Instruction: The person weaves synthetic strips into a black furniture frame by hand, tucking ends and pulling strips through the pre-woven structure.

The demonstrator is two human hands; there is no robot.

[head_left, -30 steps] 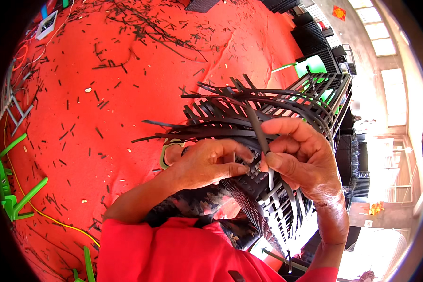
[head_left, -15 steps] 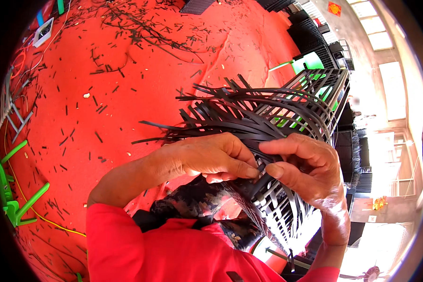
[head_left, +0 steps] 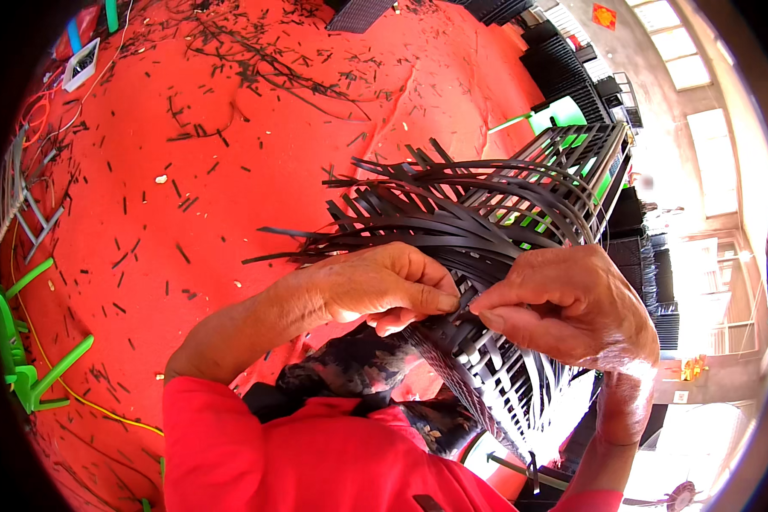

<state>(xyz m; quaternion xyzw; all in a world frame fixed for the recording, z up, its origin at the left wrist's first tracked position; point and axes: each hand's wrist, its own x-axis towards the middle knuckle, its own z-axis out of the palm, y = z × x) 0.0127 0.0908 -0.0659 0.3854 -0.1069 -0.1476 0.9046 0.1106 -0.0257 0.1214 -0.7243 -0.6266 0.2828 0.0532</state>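
Note:
In front of me lies a partly woven panel (head_left: pixel 486 358) of dark flat strips on a slatted frame (head_left: pixel 590 154). Long loose strips (head_left: pixel 452 230) fan out from it to the left and curve over its far part. At the weave's edge, my left hand (head_left: pixel 392 286) has thumb and forefinger pinched together on a dark strip. Just right of it, my right hand (head_left: pixel 563 307) is closed in a pinch, its fingertips on a strip at the same spot. The fingers hide part of the strips between them.
Short dark offcuts (head_left: pixel 188 205) litter the red floor covering (head_left: pixel 230 162). Green plastic stools stand at the left (head_left: pixel 55 375) and beyond the frame (head_left: pixel 563 113). A white tray (head_left: pixel 80 65) sits far left. Stacked dark woven panels (head_left: pixel 563 72) line the right side.
My right thumb and forefinger, apart before, have come together in a pinch as the hand turned and its wrist moved right. The left hand stays pinched at nearly the same place.

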